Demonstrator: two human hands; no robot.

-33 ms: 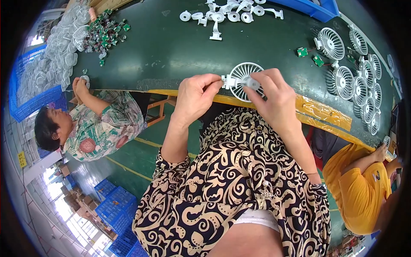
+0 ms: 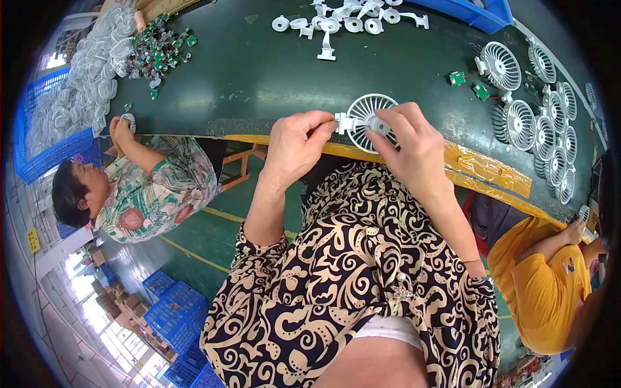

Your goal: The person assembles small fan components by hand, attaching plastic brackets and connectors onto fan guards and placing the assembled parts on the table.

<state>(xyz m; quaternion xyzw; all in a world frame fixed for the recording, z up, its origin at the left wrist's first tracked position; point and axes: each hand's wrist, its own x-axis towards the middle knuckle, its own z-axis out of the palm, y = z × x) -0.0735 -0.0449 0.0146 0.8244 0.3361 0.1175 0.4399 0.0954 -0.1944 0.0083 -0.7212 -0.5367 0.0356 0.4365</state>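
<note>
A white round fan grille [image 2: 364, 103] lies at the table's near edge in front of me. Its white bracket [image 2: 345, 123] sticks out to the left, pinched between the thumb and fingers of my left hand [image 2: 297, 145]. My right hand [image 2: 411, 139] is closed over the grille's middle, with thumb and fingers on a small round light-grey hub piece [image 2: 380, 127]. The fingers partly cover that piece and the grille's right side.
White bracket parts [image 2: 330, 26] lie at the far middle, near a blue bin [image 2: 475, 13]. Several fan grilles [image 2: 520, 124] and green circuit boards [image 2: 480, 91] are at right. Clear grilles [image 2: 97, 71] are heaped at left. Co-workers sit on both sides. Tape [image 2: 488, 169] covers the table edge.
My right hand has shifted very slightly at the hub piece. My left hand keeps its pinch on the bracket, and the grille stays in place.
</note>
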